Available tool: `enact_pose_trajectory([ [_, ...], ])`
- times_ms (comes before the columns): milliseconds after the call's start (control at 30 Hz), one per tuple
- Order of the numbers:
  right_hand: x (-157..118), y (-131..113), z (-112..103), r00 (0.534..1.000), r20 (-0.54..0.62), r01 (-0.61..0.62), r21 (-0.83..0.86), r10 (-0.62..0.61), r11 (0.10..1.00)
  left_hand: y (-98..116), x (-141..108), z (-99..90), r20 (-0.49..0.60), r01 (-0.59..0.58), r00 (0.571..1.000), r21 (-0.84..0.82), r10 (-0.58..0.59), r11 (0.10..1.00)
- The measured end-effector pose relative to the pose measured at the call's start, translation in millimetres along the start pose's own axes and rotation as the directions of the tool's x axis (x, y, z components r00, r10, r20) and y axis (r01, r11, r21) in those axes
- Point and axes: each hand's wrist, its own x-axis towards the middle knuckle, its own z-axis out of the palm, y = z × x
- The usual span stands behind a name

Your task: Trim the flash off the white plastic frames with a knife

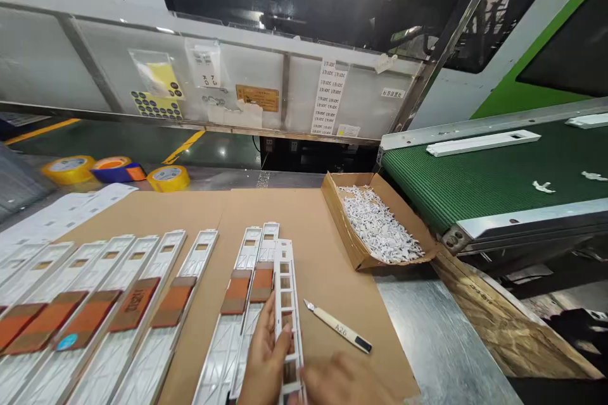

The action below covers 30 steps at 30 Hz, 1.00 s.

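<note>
My left hand (266, 354) is closed around a long, narrow white plastic frame (287, 278) with a row of rectangular openings, its thumb across one side. My right hand (346, 380), smeared by motion, is at the frame's lower right edge; its fingers cannot be made out. To the right of the frame lies a craft knife (339, 327) with a pale handle marked A26, blade pointing up and left. Just left of the frame, two white plastic strips (247, 247) lie side by side, each with a reddish-brown block (236, 292) across its middle.
More white strips with brown blocks (173, 302) are lined up at left. A cardboard tray (344, 224) of small white scraps stands beside a green conveyor belt (465, 171) carrying a white part (484, 142). Tape rolls (168, 178) and paper sheets (71, 212) lie at the back left.
</note>
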Motion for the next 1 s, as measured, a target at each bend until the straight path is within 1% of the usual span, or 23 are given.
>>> enact_pose_trajectory([
  [33,-2,10,11,0.995,-0.006,-0.101,0.008,0.101,0.995,-5,-2,-4.4,-0.028,0.009,1.0,-0.001,-0.009,1.0],
  [67,-5,19,23,0.963,-0.02,-0.269,0.013,0.269,0.963,-10,-4,-7.4,-0.06,0.014,0.998,-0.01,-0.015,1.0],
  [100,-8,27,36,0.92,-0.02,-0.392,0.01,0.392,0.92,-16,-7,-8.9,-0.09,0.015,0.996,-0.017,-0.017,1.0],
  [133,-11,33,48,0.872,-0.018,-0.49,0.008,0.49,0.872,-21,-9,-9.1,-0.113,0.017,0.993,-0.016,-0.018,1.0],
  [167,-14,38,59,0.832,-0.011,-0.554,0.006,0.554,0.832,-26,-11,-8.2,-0.12,0.02,0.993,-0.003,-0.02,1.0],
  [267,-24,42,83,0.778,0.015,-0.628,0.025,0.628,0.778,-41,-17,-4.9,-0.113,0.005,0.994,0.101,0.007,0.995],
  [333,-31,43,88,0.73,0.016,-0.684,0.049,0.684,0.728,-51,-20,-4.9,-0.098,-0.03,0.994,0.202,0.051,0.979],
  [400,-38,45,86,0.668,0.009,-0.743,0.079,0.744,0.665,-60,-23,-6.9,-0.051,-0.102,0.991,0.32,0.125,0.942],
  [467,-44,47,80,0.609,0.012,-0.788,0.122,0.793,0.603,-70,-27,-9.1,0.023,-0.208,0.975,0.436,0.221,0.875],
  [533,-48,48,72,0.566,0.024,-0.815,0.17,0.824,0.554,-79,-32,-10.5,0.08,-0.297,0.95,0.542,0.303,0.786],
  [567,-48,47,69,0.552,0.034,-0.822,0.188,0.833,0.537,-84,-35,-10.8,0.095,-0.322,0.938,0.593,0.333,0.738],
  [633,-49,45,65,0.546,0.055,-0.822,0.23,0.836,0.521,-94,-39,-10.8,0.111,-0.344,0.918,0.696,0.38,0.63],
  [700,-48,42,65,0.568,0.068,-0.797,0.292,0.82,0.529,-101,-42,-10.1,0.139,-0.37,0.883,0.794,0.447,0.483],
  [767,-46,40,65,0.605,0.074,-0.758,0.357,0.793,0.546,-104,-42,-8.3,0.178,-0.38,0.821,0.88,0.543,0.286],
  [833,-44,39,64,0.643,0.08,-0.725,0.386,0.762,0.571,-100,-40,-5.1,0.242,-0.379,0.749,0.92,0.617,0.099],
  [867,-42,40,62,0.66,0.089,-0.712,0.39,0.746,0.584,-94,-37,-3.1,0.286,-0.39,0.724,0.92,0.628,0.031],
  [900,-40,41,61,0.678,0.101,-0.701,0.387,0.728,0.599,-88,-33,-0.9,0.335,-0.415,0.709,0.91,0.62,-0.018],
  [1000,-34,44,55,0.717,0.14,-0.684,0.331,0.683,0.65,-64,-18,4.6,0.488,-0.518,0.697,0.849,0.525,-0.102],
])
